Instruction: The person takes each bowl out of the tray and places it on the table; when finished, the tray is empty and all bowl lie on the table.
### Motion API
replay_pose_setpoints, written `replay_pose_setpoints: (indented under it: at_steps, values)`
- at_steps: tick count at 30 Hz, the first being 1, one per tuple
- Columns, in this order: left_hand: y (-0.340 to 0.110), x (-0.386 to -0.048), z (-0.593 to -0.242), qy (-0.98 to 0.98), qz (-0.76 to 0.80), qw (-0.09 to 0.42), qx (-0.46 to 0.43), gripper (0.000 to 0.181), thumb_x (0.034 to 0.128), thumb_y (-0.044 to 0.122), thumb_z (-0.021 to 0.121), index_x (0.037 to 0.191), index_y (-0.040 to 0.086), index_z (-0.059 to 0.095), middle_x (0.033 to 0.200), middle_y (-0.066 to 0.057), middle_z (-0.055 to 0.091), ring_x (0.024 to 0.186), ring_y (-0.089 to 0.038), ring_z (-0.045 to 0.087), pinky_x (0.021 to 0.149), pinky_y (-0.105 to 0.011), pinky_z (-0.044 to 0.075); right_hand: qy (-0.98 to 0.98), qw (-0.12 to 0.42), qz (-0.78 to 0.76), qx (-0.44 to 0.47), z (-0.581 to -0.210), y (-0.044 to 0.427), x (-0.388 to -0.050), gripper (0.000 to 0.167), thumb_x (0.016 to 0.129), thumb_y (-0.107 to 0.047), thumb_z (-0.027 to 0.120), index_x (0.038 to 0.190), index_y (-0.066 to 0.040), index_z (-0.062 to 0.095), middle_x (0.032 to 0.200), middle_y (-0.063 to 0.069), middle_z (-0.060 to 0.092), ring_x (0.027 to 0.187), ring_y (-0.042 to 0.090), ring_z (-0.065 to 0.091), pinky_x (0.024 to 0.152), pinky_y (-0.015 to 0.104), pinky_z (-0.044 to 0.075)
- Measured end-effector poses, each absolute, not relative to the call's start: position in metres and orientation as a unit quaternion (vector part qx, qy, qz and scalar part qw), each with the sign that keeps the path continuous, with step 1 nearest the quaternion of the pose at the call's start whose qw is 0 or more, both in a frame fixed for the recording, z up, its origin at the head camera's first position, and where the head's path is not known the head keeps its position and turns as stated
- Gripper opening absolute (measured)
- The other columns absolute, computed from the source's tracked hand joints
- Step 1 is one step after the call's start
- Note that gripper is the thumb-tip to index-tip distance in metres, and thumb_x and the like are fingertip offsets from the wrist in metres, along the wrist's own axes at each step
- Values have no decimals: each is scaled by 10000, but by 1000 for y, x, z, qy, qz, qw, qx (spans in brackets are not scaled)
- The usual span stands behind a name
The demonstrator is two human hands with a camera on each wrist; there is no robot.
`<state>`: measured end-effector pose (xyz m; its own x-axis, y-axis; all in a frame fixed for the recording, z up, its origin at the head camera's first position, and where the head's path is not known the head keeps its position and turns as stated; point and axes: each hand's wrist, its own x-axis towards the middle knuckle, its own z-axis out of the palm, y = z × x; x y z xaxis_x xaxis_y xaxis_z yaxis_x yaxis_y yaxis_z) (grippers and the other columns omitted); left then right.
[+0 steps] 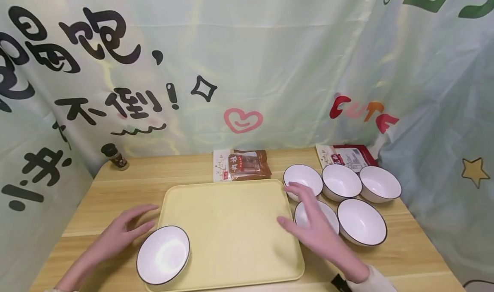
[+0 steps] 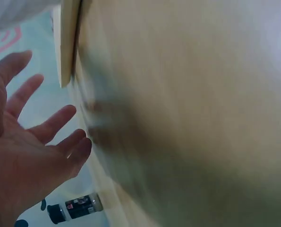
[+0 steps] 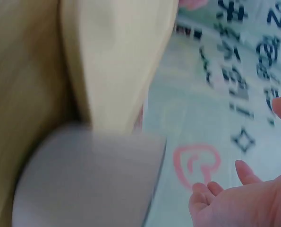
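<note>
A white bowl with a dark rim [image 1: 164, 255] sits at the near left corner of the pale yellow tray [image 1: 231, 232]. Just left of it, my left hand [image 1: 120, 231] hovers with fingers spread and nothing in them; the left wrist view shows the same loose hand [image 2: 34, 127] over the wood. Above the tray's right edge my right hand [image 1: 314, 225] is held with thumb and fingers apart, also holding nothing. It partly hides a bowl [image 1: 326, 215] beneath it. In the right wrist view the hand [image 3: 244, 201] is beyond a bowl [image 3: 88, 184] and the tray [image 3: 123, 56].
Several more white bowls [image 1: 362, 221] stand in two rows right of the tray. Behind lie a brown spice packet [image 1: 248, 165] and a red packet [image 1: 349, 157]. A small black-capped jar [image 1: 115, 157] stands at the back left. A printed cloth [image 1: 293, 69] hangs behind the table.
</note>
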<state>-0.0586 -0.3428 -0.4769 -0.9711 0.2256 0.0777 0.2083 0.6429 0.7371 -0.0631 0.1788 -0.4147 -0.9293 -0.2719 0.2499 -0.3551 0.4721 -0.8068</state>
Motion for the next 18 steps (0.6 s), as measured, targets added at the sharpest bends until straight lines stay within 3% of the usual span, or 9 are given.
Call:
replay_pose_setpoints:
  at_steps: [2,4,7,14,18]
  values:
    - [-346,-64,-477,908,397,13,132,472,1047,235,773,1497,140,662,1555,-226,561,1470,-498,418,1218,-228,249,-851,21,486,196,-417,164,-62,694,950,-315,843,1552,-170,529,1673,89,395,1514,406,390,1112,810,314]
    - [-347,-69,-479,909,392,16,138,470,1036,233,786,1486,153,676,1578,-279,512,1474,-572,367,1268,-533,250,-843,-3,497,208,-418,149,-61,707,939,-351,846,1550,-181,534,1671,62,401,1509,390,402,1116,792,331]
    - [-346,-77,-479,915,377,23,139,483,1022,276,803,1483,189,690,1603,-328,446,1473,-611,324,1053,-874,245,-831,-45,510,218,-420,126,-61,739,912,-395,861,1547,-204,534,1675,17,392,1513,343,404,1145,744,338]
    - [-338,-90,-480,930,331,22,157,544,991,392,831,1494,246,686,1628,-328,409,1484,-591,325,1033,-886,215,-814,-128,503,262,-435,76,-60,779,901,-472,848,1554,-225,500,1675,37,362,1512,293,400,1166,677,366]
    - [-342,-92,-481,935,314,15,163,583,954,403,868,1479,221,695,1626,-333,408,1481,-600,326,1038,-874,249,-797,-159,506,288,-444,46,-58,768,905,-474,854,1537,-219,500,1582,-20,418,1455,238,449,1179,534,411]
